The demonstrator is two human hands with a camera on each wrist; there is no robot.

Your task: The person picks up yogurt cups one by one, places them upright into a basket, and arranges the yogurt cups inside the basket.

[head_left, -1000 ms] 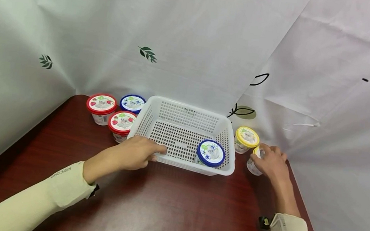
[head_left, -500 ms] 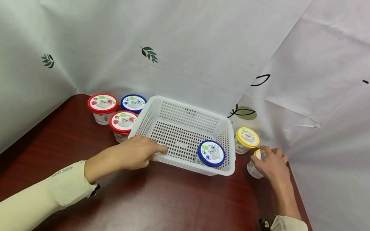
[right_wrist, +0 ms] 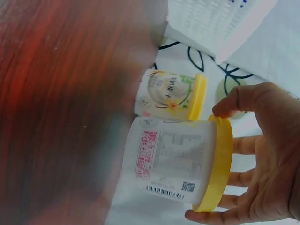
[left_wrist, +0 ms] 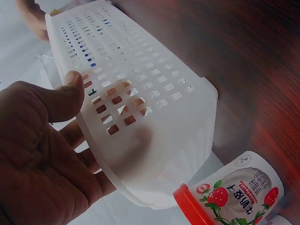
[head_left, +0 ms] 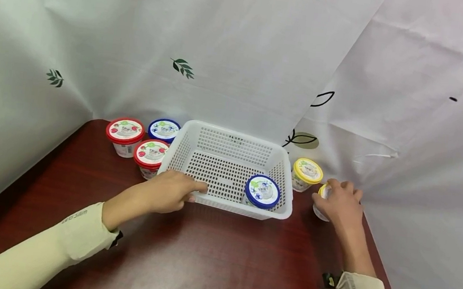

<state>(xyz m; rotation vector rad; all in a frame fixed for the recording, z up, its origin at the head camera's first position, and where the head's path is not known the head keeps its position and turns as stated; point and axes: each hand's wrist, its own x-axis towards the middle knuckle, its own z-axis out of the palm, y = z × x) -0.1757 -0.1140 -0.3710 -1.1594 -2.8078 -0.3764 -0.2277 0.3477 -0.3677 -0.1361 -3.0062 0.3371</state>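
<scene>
Beside the basket [head_left: 225, 203] my left fingers [left_wrist: 72, 135] grip: apparent grasp.
Right fingers [right_wrist: 241, 179] hold yellow-lidded tub [right_wrist: 171, 159]; lifting would need balance.

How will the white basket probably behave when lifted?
The basket is probably light for its size, given the many holes. It looks stiff: its walls stand without sagging. The blue-lidded tub sits near its right end, so that end may dip.

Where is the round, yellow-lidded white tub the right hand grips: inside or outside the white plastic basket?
Outside: the head view shows the tub beyond the right end of the basket.
</scene>
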